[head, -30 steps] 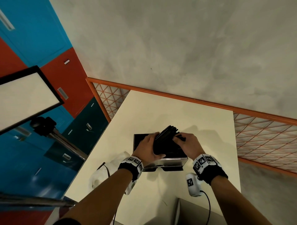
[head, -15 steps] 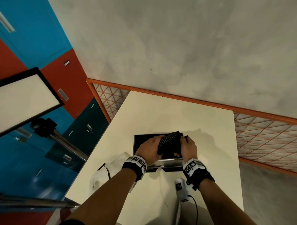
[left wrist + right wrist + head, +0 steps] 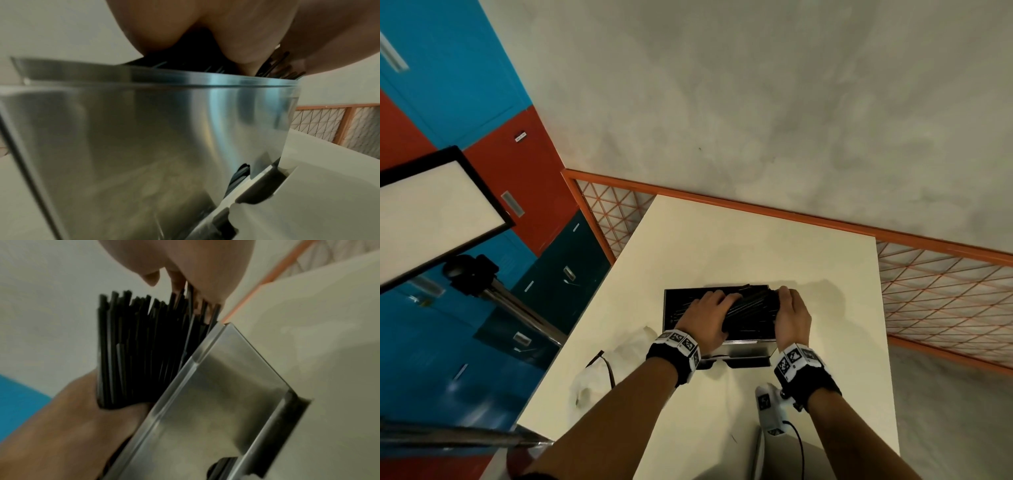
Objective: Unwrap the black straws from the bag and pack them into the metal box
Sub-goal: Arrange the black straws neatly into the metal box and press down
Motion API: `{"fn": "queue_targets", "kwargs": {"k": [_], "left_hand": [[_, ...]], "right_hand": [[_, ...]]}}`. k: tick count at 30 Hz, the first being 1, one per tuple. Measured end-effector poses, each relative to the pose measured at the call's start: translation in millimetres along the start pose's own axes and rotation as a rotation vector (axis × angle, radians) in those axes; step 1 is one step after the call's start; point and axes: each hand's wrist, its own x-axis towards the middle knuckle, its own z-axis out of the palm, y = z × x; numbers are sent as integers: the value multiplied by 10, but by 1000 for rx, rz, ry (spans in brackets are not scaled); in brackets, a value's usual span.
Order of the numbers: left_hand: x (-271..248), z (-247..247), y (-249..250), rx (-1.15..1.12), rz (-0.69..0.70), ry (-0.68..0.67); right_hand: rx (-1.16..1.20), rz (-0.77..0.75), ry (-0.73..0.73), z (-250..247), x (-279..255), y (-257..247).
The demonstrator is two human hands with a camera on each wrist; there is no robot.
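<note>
An open metal box [image 3: 746,347] stands in the middle of the cream table [image 3: 722,246]. My left hand [image 3: 714,310] grips a thick bundle of black straws [image 3: 755,305] round its left part and holds it low inside the box, lying almost flat. My right hand [image 3: 789,305] has its fingers curled over the bundle's right end at the box's right wall. In the right wrist view the straws [image 3: 139,345] fan out above the steel wall [image 3: 226,394], their tips against my right fingers [image 3: 180,280]. The left wrist view is mostly the box side [image 3: 144,129], with straw ends [image 3: 275,65] over its rim.
A crumpled white bag [image 3: 619,359] lies on the table left of the box. An orange mesh fence [image 3: 945,294] runs behind and right of the table. A light panel on a stand [image 3: 431,212] is at the left. A grey object [image 3: 758,455] sits at the near edge.
The bundle came down from a raised tilt to lie nearly flat in the box. My right hand slid from the bundle's near side to its right end.
</note>
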Motion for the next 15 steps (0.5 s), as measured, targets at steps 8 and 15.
{"fn": "queue_targets", "kwargs": {"k": [8,15], "left_hand": [[-48,111,-147,-79,-3,39],[-105,122,-140,-61,15,91]], "right_hand": [[163,52,78,-135,143,90],[-129,-231,-183,236,-150,105]]}}
